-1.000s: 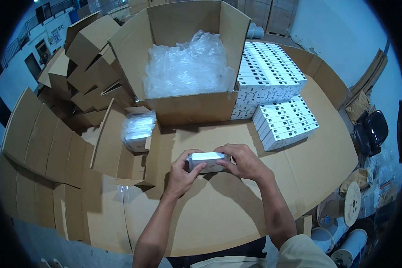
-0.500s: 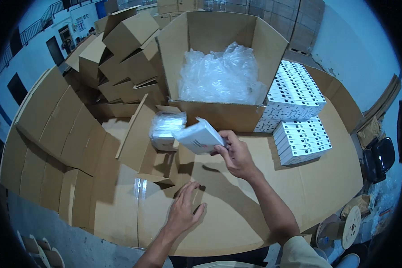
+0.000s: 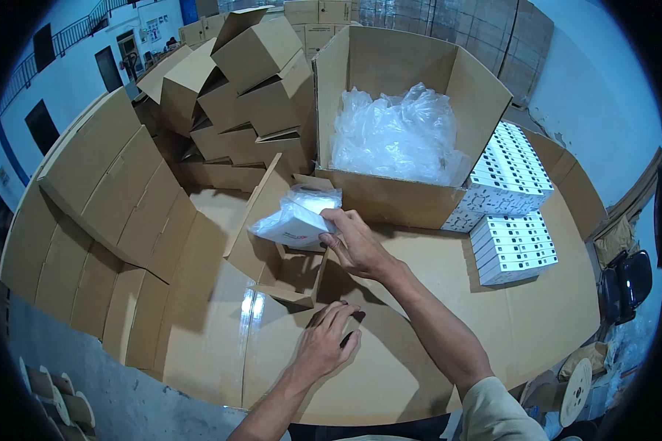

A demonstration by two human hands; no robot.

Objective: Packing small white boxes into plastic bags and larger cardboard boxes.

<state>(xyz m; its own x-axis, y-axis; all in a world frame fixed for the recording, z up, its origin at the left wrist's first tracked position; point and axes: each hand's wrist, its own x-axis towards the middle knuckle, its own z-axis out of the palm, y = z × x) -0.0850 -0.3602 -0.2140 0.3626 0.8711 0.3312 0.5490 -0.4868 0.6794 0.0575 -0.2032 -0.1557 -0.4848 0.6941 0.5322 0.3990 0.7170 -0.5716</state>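
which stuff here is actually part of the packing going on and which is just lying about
In use:
right hand holding a small white box
left hand flat on the cardboard tabletop
small open carton

Lying about:
big carton of clear plastic bags
stacks of white boxes
empty brown cartons

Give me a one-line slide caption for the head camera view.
Right hand holds a bagged white packet over a small open carton; left hand rests flat on the cardboard-covered table.
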